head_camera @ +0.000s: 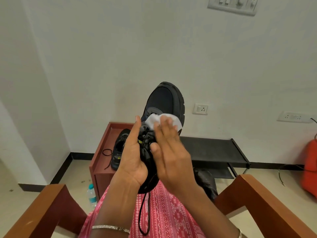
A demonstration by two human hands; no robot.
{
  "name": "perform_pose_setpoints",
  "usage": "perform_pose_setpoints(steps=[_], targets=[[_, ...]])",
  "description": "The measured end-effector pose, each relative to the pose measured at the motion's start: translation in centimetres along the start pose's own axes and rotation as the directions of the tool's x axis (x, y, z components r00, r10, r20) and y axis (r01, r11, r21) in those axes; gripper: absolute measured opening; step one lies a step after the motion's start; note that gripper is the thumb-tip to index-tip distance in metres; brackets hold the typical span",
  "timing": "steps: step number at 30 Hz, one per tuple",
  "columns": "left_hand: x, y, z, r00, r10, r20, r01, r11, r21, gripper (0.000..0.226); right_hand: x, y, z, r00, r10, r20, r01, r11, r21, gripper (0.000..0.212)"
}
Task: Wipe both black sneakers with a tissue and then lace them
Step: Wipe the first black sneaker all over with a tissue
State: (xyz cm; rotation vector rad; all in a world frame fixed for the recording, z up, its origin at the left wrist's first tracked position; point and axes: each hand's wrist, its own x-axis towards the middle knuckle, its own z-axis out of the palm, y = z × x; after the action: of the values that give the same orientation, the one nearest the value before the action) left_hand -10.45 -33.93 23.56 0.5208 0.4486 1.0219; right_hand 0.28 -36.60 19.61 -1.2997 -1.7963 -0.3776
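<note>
On my feed the left hand (132,157) holds the raised sneaker (164,100) by its heel end, toe pointing up at the white wall (103,57). The thumb lies along the shoe's side and the other fingers are hidden behind it. The right hand (169,152) lies flat over the tongue area, its fingers straight and close together, pressing a white tissue (154,121) onto the upper. Its thumb rests on the lacing. A black lace (143,213) hangs from the shoe over a pink patterned garment (168,212) on the lap. There is a bracelet (110,227) on the left wrist.

The second sneaker (120,148) sits on a reddish wooden stand (101,157), toward the right edge of its top. A loose lace (107,153) trails beside it toward the front edge. A water bottle (91,194) stands on the tiled floor (77,170) just beside the stand's front left corner.

A black rack (214,150) runs along the wall to the stand's right, with a black bag (205,182) on the floor before it. An orange object (310,169) is at the far right. I also see wooden chair arms (42,208), two wall sockets (200,109) and a switch panel (232,5) up top.
</note>
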Motion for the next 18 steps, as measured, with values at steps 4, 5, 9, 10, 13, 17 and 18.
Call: perform_pose_setpoints(steps=[4, 5, 9, 10, 13, 17, 18], targets=[[0.3, 0.1, -0.2, 0.999, -0.035, -0.036, 0.036, 0.999, 0.017, 0.044, -0.6, 0.9, 0.0, 0.994, -0.098, 0.039, 0.101, 0.992, -0.072, 0.048], [0.4, 0.1, -0.1, 0.998, -0.065, -0.026, 0.065, 0.998, -0.008, 0.042, -0.1, 1.3, -0.1, 0.998, -0.064, 0.013, 0.065, 0.994, -0.093, 0.049], [0.7, -0.3, -0.2, 0.994, -0.106, 0.017, 0.107, 0.993, -0.058, 0.042, 1.8, 2.2, -1.1, 0.989, 0.133, -0.060, -0.135, 0.990, -0.042, 0.055], [0.7, -0.4, -0.2, 0.993, -0.116, 0.025, 0.117, 0.991, -0.062, 0.042, 1.7, 2.0, -1.1, 0.989, 0.141, -0.048, -0.142, 0.989, -0.028, 0.055], [0.7, -0.2, -0.6, 0.992, -0.122, 0.018, 0.123, 0.992, -0.035, 0.041, -0.3, 0.7, -0.6, 0.997, 0.071, 0.007, -0.071, 0.997, 0.000, 0.052], [0.9, 0.1, -0.9, 0.994, -0.111, -0.018, 0.111, 0.994, -0.008, 0.046, -2.8, 0.2, 0.2, 0.999, -0.015, 0.044, 0.016, 1.000, -0.010, 0.051], [0.8, 0.1, -0.8, 0.992, -0.129, -0.007, 0.129, 0.991, -0.027, 0.045, -2.4, 0.6, 0.2, 0.999, 0.027, 0.029, -0.027, 1.000, 0.001, 0.052]])
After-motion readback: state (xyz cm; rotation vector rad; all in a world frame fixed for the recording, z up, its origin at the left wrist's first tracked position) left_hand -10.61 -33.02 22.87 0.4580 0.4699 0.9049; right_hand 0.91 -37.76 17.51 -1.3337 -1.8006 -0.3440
